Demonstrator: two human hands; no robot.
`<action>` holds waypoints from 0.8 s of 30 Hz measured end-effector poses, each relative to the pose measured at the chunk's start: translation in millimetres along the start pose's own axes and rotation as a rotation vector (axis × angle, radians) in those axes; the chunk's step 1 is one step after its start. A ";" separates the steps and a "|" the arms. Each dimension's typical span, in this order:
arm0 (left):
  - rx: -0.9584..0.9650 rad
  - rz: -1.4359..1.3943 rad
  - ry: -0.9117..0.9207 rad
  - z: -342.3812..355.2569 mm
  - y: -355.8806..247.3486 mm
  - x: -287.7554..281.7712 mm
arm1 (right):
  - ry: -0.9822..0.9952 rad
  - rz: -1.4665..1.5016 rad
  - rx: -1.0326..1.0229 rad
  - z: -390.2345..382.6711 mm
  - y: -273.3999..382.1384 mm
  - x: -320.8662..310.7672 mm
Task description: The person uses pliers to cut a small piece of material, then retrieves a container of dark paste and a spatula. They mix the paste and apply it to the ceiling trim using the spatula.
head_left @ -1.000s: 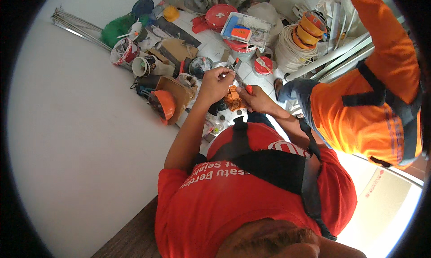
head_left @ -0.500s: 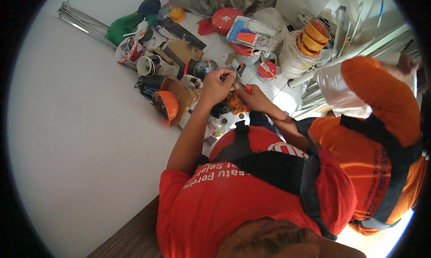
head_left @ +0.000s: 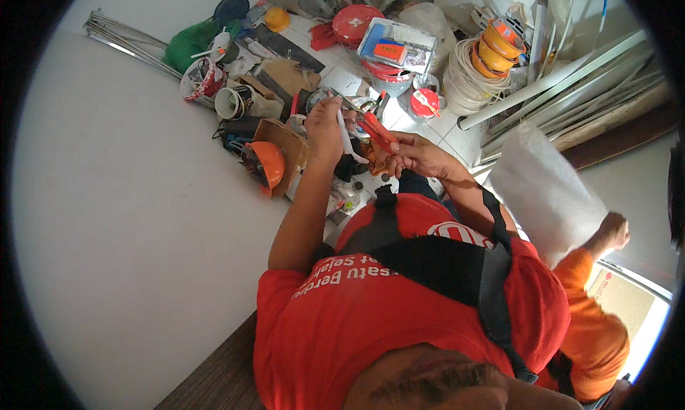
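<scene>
My left hand [head_left: 326, 135] is closed, its fingertips pinching a narrow white strip [head_left: 346, 137] that hangs down beside the palm. To the right, my right hand [head_left: 422, 157] is closed on the near end of a red-handled tool [head_left: 376, 130]. Its thin far end points up and left toward my left fingers. I cannot make out what kind of tool it is. Both hands are in front of my body, above a floor strewn with things. An orange cloth-like bundle [head_left: 376, 157] lies below and between them.
Buckets [head_left: 230, 103], an orange hard hat [head_left: 267, 166] and a cardboard box [head_left: 289, 150] crowd the left by the wall. Ahead stand red-lidded pails [head_left: 357, 23] and coiled cable [head_left: 467, 82]. Long pipes [head_left: 549, 82] lean right. A co-worker's hand [head_left: 612, 232] is beside a translucent sheet [head_left: 542, 189].
My right hand has moved right and slightly down, and the tool's red handle now shows. The white strip has come into view at my left hand. The co-worker has moved lower at right.
</scene>
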State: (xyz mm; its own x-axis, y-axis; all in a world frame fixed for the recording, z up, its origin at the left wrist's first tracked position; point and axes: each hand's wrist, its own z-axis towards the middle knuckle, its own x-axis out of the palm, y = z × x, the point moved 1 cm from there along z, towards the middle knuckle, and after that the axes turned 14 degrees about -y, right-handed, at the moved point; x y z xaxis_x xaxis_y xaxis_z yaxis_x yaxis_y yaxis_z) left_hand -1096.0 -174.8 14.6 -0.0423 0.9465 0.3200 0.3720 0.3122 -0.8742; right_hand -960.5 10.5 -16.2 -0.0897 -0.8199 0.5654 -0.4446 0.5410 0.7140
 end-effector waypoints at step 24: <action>0.334 0.317 0.408 -74.9 -37.1 36.8 | 0.429 0.136 -0.137 -37.1 19.4 16.0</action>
State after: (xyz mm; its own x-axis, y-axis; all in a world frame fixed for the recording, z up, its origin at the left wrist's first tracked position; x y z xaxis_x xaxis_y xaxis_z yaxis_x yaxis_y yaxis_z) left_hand -1041.9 -157.7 86.2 0.4053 0.9105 0.0822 -0.0047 0.0919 -0.9958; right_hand -937.5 14.8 22.1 0.2506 -0.6040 0.7566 -0.3296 0.6816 0.6533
